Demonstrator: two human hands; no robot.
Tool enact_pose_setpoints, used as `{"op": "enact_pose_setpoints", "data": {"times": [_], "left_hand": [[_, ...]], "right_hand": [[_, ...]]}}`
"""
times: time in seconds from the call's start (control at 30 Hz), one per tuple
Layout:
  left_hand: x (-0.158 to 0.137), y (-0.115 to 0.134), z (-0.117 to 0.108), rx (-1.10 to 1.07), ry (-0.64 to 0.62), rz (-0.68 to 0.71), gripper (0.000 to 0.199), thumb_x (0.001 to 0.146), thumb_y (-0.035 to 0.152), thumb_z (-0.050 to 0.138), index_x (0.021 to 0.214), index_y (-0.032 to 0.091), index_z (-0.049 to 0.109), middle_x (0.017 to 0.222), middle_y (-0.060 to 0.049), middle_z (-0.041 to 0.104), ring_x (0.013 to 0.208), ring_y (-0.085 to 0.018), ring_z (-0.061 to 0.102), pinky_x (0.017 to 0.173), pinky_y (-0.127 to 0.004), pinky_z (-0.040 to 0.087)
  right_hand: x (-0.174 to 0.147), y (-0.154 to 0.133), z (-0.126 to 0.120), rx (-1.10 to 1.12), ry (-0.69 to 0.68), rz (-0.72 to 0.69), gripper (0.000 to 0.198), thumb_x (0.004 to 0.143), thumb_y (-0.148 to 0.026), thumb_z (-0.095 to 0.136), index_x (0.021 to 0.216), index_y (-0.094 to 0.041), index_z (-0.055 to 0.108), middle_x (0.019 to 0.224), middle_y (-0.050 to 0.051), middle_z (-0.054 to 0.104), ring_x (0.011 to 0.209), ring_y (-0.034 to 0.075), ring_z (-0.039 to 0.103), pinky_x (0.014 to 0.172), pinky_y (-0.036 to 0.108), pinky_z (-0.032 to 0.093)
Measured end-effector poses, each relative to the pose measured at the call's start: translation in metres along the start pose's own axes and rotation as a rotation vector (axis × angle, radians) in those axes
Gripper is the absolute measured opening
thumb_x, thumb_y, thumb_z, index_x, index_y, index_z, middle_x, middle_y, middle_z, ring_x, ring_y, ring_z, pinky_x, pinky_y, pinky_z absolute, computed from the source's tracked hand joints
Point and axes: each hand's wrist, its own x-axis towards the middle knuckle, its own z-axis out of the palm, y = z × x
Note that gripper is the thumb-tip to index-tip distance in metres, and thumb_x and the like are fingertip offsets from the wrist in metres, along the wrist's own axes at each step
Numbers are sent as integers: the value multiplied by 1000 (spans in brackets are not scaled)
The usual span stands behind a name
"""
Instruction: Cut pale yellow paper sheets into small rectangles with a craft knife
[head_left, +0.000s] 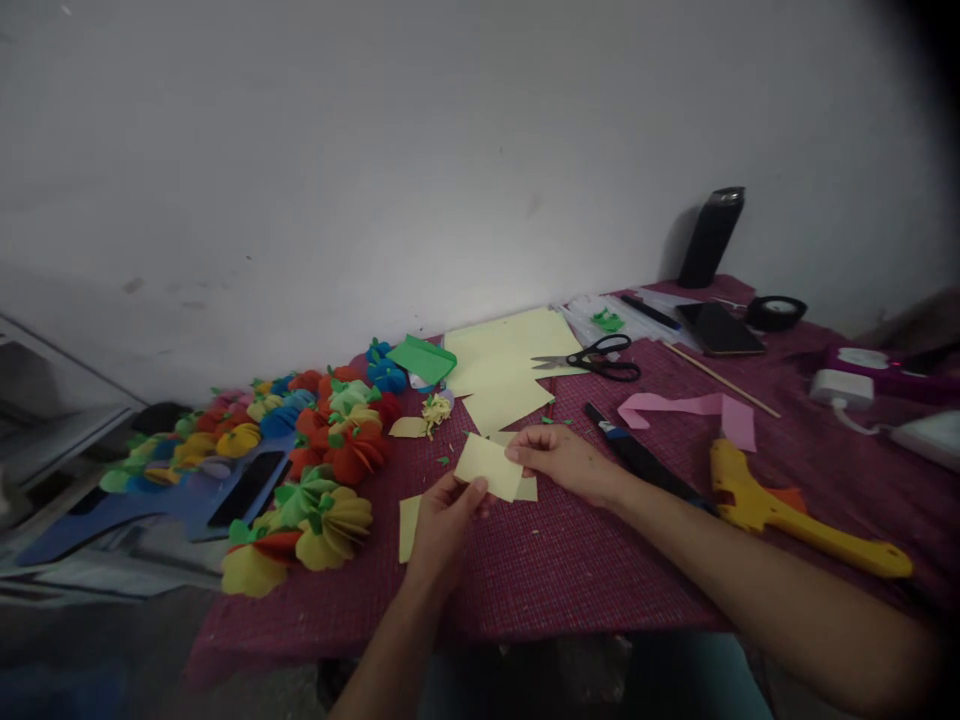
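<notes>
A small pale yellow piece of paper point(489, 466) is held up between my two hands over the table. My left hand point(448, 510) pinches its lower left edge, thumb on top. My right hand point(559, 458) grips the right edge between thumb and fingers. More yellow pieces lie below, partly hidden by the held one and by my left hand. Behind them sit a larger yellow paper piece point(508, 404) and yellow sheets point(495, 350). Black-handled scissors point(592, 358) rest open on the sheets' right side. Curled yellow scraps point(435, 412) lie to the left.
Colourful paper pumpkins point(330, 430) crowd the left side. A folded green paper point(424, 360) lies behind. To the right are a yellow glue gun point(795, 515), a pink paper strip point(675, 405), a thin stick point(724, 380), a phone point(718, 328) and a black bottle point(711, 238) against the wall.
</notes>
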Motion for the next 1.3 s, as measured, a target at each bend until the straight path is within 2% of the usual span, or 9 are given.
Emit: {"op": "enact_pose_setpoints", "data": {"times": [0.1, 0.23, 0.33, 0.43, 0.57, 0.7, 0.93, 1.17, 1.3], "left_hand": [[-3, 6, -11, -6, 59, 33, 20, 66, 32, 63, 69, 13, 58, 64, 0, 59, 54, -8, 51, 51, -18, 38], [-5, 30, -54, 108, 206, 50, 23, 59, 31, 69, 70, 15, 57, 55, 5, 56, 46, -7, 48, 45, -16, 36], [-10, 36, -83, 153, 237, -39, 40, 56, 37, 69, 88, 17, 57, 69, 1, 63, 55, -12, 56, 50, -21, 42], [-15, 24, -97, 332, 196, -59, 48, 61, 38, 64, 101, 14, 54, 71, -1, 63, 53, -13, 55, 46, -21, 40], [-16, 5, -99, 697, 205, 47, 48, 71, 35, 54, 114, 13, 49, 67, 0, 60, 58, -15, 56, 52, -24, 41], [-15, 3, -98, 988, 249, 137, 45, 76, 32, 47, 118, 14, 47, 70, -3, 61, 64, -18, 57, 62, -29, 43], [-12, 0, -99, 1220, 209, 194, 39, 82, 27, 35, 116, 12, 49, 107, -11, 59, 96, -22, 55, 81, -34, 42], [-14, -6, -99, 1462, 216, 313, 39, 83, 25, 34, 117, 10, 46, 110, -13, 57, 98, -23, 55, 83, -35, 42], [-22, 0, -94, 1609, 272, 294, 38, 84, 29, 33, 116, 12, 47, 102, -13, 58, 90, -24, 57, 77, -34, 44]], "right_hand": [[-1, 1, 2, -4, -139, 38, 21, 67, -34, 59, 68, -14, 57, 58, -2, 54, 53, 8, 46, 53, 21, 37], [-1, 3, -3, -34, -171, 31, 21, 70, -34, 56, 66, -13, 57, 61, 1, 58, 55, 8, 50, 57, 23, 41], [0, 6, -5, -55, -188, 39, 21, 71, -34, 55, 67, -13, 57, 62, 1, 59, 56, 9, 51, 58, 23, 42], [0, 6, -5, -98, -217, 57, 21, 71, -33, 55, 71, -13, 58, 62, 2, 59, 55, 9, 51, 57, 23, 42], [0, 6, -4, -129, -226, 71, 21, 71, -32, 54, 70, -12, 57, 62, 2, 59, 53, 9, 50, 56, 23, 42], [1, 7, -5, -153, -244, 66, 20, 71, -32, 53, 69, -12, 57, 61, 1, 58, 53, 9, 50, 55, 23, 42], [0, 11, -6, -174, -289, 44, 19, 73, -29, 51, 68, -13, 58, 58, 0, 55, 53, 9, 50, 56, 23, 42], [0, 13, -7, -213, -309, 68, 18, 73, -29, 50, 68, -14, 58, 60, 0, 57, 54, 10, 51, 57, 24, 43], [0, 12, -7, -197, -309, 46, 19, 73, -30, 50, 68, -13, 58, 60, 0, 57, 54, 10, 51, 57, 24, 43]]}}
